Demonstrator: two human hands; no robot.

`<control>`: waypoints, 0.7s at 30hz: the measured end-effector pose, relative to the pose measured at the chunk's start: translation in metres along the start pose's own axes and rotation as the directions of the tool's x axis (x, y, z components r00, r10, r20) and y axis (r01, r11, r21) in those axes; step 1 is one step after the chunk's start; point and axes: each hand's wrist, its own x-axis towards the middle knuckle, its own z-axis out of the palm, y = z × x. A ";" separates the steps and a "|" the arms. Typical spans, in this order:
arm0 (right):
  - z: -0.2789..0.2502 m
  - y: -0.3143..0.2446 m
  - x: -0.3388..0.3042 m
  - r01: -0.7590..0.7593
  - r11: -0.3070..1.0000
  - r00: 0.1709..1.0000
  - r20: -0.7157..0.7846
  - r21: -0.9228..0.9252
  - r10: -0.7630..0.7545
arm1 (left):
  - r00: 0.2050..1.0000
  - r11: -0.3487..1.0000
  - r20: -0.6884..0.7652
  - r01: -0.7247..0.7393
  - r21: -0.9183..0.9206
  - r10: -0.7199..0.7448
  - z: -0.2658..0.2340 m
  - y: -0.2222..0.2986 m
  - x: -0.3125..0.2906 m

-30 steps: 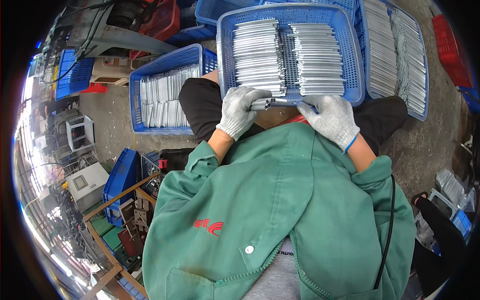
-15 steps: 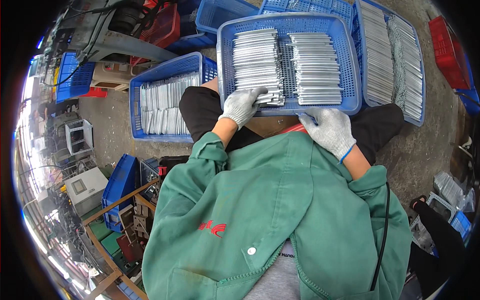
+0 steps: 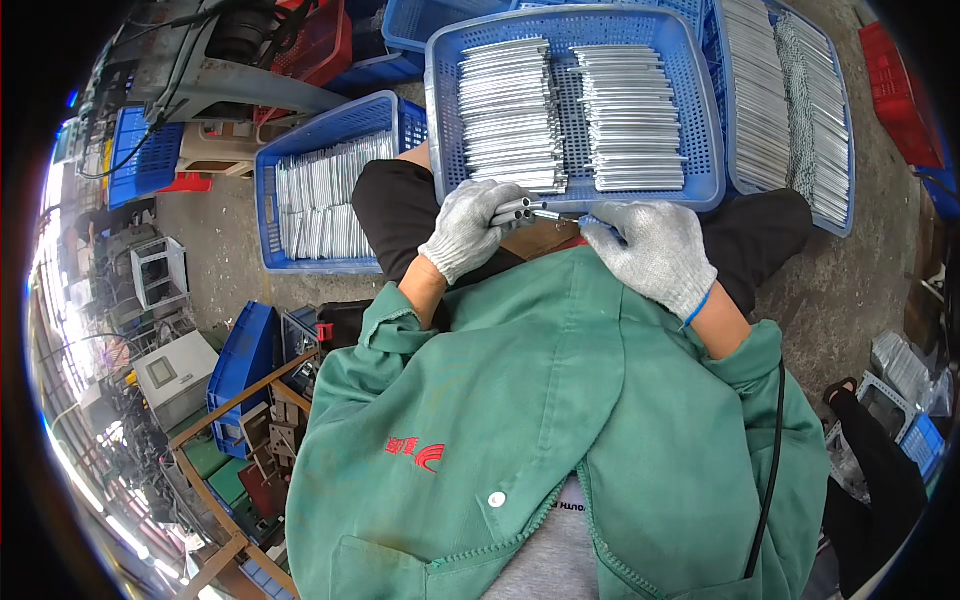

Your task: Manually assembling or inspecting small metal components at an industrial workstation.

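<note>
My left hand (image 3: 462, 235), in a grey-white knit glove, is closed around several short metal tubes (image 3: 514, 212), their open ends facing right. A similar glove covers my right hand (image 3: 655, 252), which grips a blue-handled tool (image 3: 584, 221) with a thin metal shaft. The shaft's tip meets the ends of the tubes; whether it is inside one I cannot tell. Just beyond my hands, a blue perforated plastic basket (image 3: 708, 150) holds a left stack of metal tubes (image 3: 510, 115) and a right stack of metal tubes (image 3: 630, 120).
Blue crates of metal rods stand left (image 3: 268, 215) and right (image 3: 845, 170) of the basket. A red crate (image 3: 895, 95) is at the far right. Machine framework (image 3: 250, 85) rises at the upper left. Another person's dark-clothed leg (image 3: 875, 465) shows at the lower right.
My left hand has lifted several tubes off the front of the left stack and drawn them toward me. The tool in my right hand now meets their ends. The view has shifted slightly.
</note>
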 end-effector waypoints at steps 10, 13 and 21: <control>0.003 0.001 -0.002 0.010 0.995 0.999 0.039 -0.102 -0.006 | 0.997 0.999 -0.067 -0.041 -0.008 0.040 0.003 0.021 -0.004; 0.003 0.001 -0.003 0.023 0.993 0.998 0.063 -0.119 -0.016 | 0.995 0.999 -0.094 -0.031 0.023 0.033 0.005 0.024 -0.003; -0.006 -0.002 0.002 -0.051 0.997 0.997 0.058 -0.064 0.055 | 0.975 0.990 -0.182 -0.113 0.084 0.127 0.006 0.032 -0.002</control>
